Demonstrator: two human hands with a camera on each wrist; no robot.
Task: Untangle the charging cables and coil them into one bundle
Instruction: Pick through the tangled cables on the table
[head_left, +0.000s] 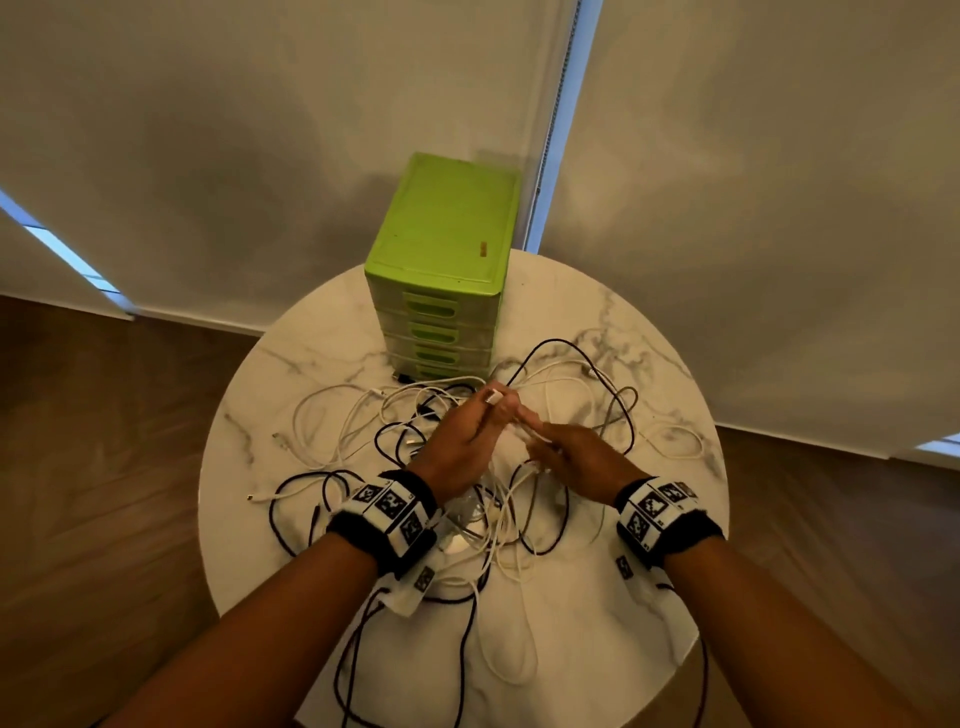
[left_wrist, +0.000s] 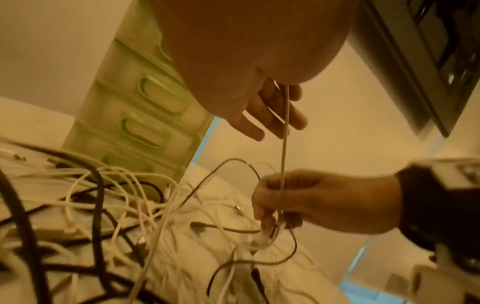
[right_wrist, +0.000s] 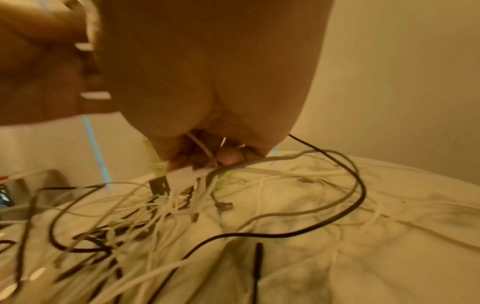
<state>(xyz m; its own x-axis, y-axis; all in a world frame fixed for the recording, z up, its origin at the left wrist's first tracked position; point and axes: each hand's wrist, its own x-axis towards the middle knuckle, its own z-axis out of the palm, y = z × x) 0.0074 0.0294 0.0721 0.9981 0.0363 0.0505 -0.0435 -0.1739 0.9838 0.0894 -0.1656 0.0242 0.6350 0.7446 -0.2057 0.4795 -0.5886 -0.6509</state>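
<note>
White and black charging cables lie tangled in loose loops across round marbled bench, some strands trailing over near edge. Both hands raised just above the middle of the tangle, close together. Left hand pinches one white cable; right hand has fingers curled round the same strand lower down, with a white plug at its fingertips. Strand runs taut between them. Green drawer unit stands at far side of bench, just behind the cables. Marker wristbands on both wrists.
</note>
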